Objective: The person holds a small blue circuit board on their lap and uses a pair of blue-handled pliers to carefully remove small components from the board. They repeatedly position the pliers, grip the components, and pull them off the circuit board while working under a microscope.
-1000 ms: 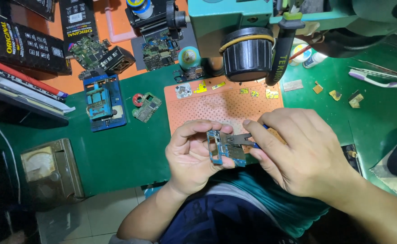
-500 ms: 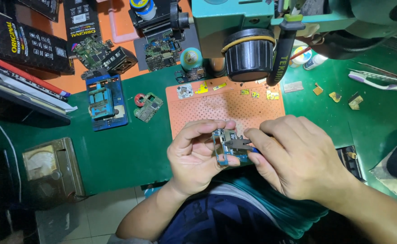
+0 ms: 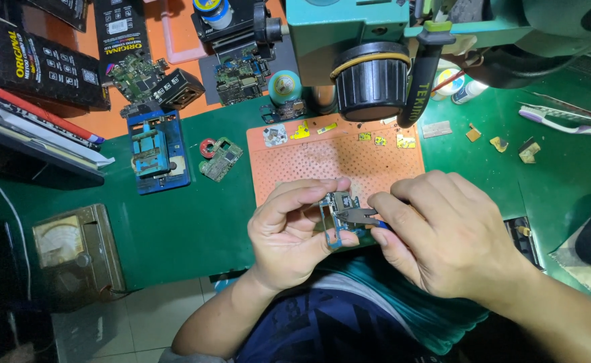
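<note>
Left hand pinching small circuit board at near edge of orange perforated mat, fingers closed on frame; right hand gripping pliers, tips biting board; part not off yet, loose boards waiting on green bench

The circuit board sits between the left hand and right hand, over the mat's near edge; the meter lies far left.
</note>
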